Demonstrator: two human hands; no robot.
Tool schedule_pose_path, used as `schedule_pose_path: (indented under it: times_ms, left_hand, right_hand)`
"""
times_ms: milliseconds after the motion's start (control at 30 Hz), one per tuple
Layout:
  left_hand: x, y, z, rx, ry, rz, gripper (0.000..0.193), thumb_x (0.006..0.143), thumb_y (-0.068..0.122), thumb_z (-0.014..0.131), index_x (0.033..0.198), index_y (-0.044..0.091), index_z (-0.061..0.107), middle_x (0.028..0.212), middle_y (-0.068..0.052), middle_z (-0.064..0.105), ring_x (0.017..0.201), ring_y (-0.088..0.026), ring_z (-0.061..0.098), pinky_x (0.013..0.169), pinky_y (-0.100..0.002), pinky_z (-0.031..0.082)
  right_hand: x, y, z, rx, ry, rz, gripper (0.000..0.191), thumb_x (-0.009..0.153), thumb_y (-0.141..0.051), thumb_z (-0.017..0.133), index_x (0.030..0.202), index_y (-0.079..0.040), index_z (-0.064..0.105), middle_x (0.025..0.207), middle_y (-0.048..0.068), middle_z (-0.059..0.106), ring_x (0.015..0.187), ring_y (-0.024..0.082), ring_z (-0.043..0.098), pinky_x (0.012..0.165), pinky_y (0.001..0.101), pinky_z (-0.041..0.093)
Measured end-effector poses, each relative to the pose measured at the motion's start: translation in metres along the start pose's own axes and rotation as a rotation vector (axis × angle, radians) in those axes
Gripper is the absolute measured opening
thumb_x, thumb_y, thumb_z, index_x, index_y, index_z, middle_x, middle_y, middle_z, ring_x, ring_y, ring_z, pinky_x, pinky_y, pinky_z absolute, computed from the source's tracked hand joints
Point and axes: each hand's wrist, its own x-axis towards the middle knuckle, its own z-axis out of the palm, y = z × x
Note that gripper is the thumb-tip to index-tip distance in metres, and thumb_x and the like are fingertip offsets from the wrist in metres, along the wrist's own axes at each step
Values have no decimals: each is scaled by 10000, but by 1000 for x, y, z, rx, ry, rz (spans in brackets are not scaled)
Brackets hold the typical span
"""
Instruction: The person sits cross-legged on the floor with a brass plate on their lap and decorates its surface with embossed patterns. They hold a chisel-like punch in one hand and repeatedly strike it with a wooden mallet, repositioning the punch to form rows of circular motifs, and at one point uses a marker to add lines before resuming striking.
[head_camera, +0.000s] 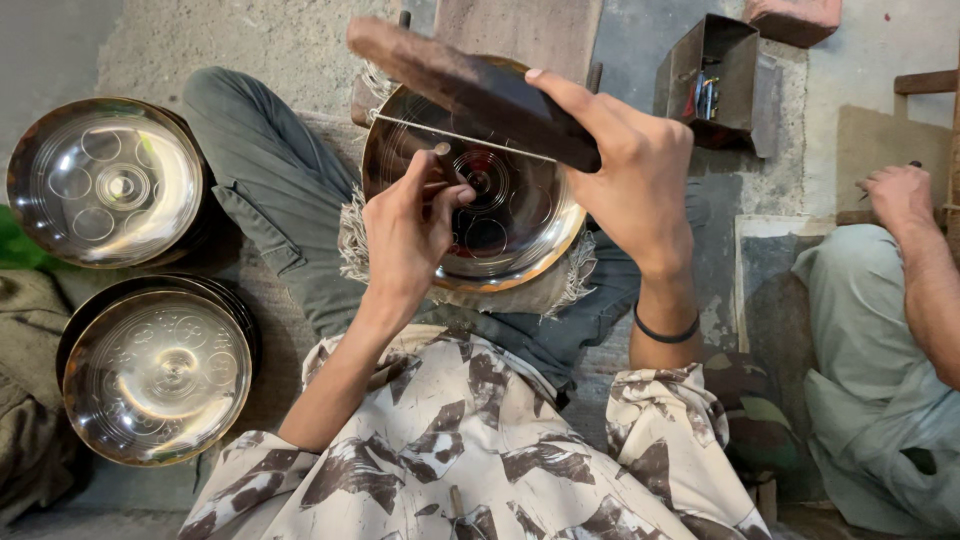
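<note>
A shiny round metal plate (520, 230) with circles engraved on it rests on a frayed cloth over my lap. My left hand (408, 232) pinches a thin metal tool (440, 160), its tip set on the plate near the centre. My right hand (630, 170) grips a dark wooden block (470, 85), raised at a slant above the plate's far rim.
Two stacks of similar engraved plates (105, 180) (155, 375) lie at my left. A small open metal box (712, 80) with tools stands at the back right. Another person's hand (900, 195) and knee are at the right edge.
</note>
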Motion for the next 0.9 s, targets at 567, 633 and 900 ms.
schedule_pose_path:
  times_ms: [567, 633, 900]
  left_hand:
    - [11, -4, 0, 38, -92, 58, 353, 839, -109, 709, 1160, 14, 630, 930, -142, 764, 885, -265, 781, 704, -343, 587]
    - [11, -6, 0, 19, -130, 63, 337, 837, -113, 695, 1139, 18, 628, 933, -137, 762, 883, -265, 788, 703, -343, 591]
    - [25, -10, -7, -80, -294, 130, 320, 835, -127, 678, 1119, 17, 646, 905, -163, 735, 849, -276, 783, 682, -349, 583]
  right_hand:
    - [9, -6, -11, -257, -332, -30, 689, 896, -142, 808, 1512, -355, 583, 815, 51, 732, 638, 228, 699, 596, 395, 535]
    - [6, -5, -11, -129, -186, -14, 671, 950, -119, 802, 1531, -333, 542, 959, 54, 748, 781, 230, 727, 702, 391, 559]
    - [-18, -1, -2, -21, -90, 78, 695, 952, -143, 820, 1540, -324, 495, 1067, 113, 758, 903, 271, 765, 770, 390, 587]
